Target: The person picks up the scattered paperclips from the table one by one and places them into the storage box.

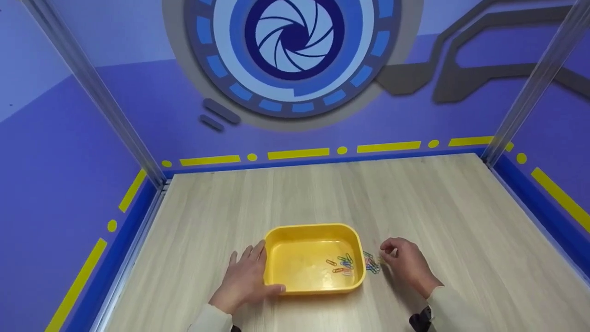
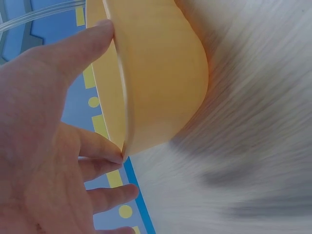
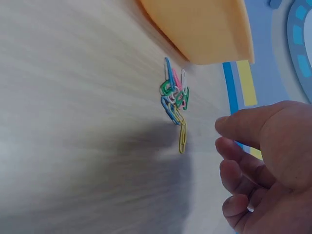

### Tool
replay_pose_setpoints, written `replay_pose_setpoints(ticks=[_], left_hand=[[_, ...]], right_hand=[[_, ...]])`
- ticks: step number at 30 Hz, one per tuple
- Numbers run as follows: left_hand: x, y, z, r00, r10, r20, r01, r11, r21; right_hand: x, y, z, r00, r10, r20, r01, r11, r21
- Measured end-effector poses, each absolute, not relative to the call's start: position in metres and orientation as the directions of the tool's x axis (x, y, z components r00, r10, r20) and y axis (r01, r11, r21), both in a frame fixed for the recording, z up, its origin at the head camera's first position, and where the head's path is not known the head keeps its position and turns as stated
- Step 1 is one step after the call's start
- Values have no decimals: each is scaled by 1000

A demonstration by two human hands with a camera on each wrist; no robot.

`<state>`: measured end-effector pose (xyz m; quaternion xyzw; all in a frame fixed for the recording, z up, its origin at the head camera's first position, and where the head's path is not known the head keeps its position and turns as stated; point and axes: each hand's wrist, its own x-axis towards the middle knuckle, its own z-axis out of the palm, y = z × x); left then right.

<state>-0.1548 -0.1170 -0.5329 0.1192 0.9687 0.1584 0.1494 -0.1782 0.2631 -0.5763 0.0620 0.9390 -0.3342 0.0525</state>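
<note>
A yellow plastic box (image 1: pixel 295 291) stands on the table, with several coloured paper clips (image 1: pixel 343 267) lying inside toward its right end. My left hand (image 1: pixel 244 279) spreads across the box's left end, and its thumb and index finger touch the rim (image 2: pixel 127 97). The other left fingers stand apart from the box. Just outside the box's right wall lies a small pile of paper clips (image 3: pixel 175 92), blue, green, pink, white and yellow. My right hand (image 1: pixel 408 263) hovers beside this pile, fingers loosely bent. A small gap separates its thumb and index finger, with nothing visible between them.
The pale wooden table (image 1: pixel 322 193) surrounds the box. Blue and purple printed walls (image 1: pixel 295 133) rise behind it and at both sides, with metal posts (image 1: pixel 115 110) at the corners.
</note>
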Motion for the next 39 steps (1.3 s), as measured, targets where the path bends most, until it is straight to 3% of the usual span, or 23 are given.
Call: replay_pose_setpoints(ticks=[17,28,39], left_hand=[[-155,-118,-530,-920,333,-208,259,913,316],[-155,-118,-532,-923,313,-222,221,907,360],[-156,-119,-533,-929,291,-230,200,915,351]], right_hand=[[-176,265,-600,-985,81,-154,154,819,-553],[-178,265,-595,-970,92,-227,210,787,-579],[-180,263,-594,-981,80,-177,170,795,-582]])
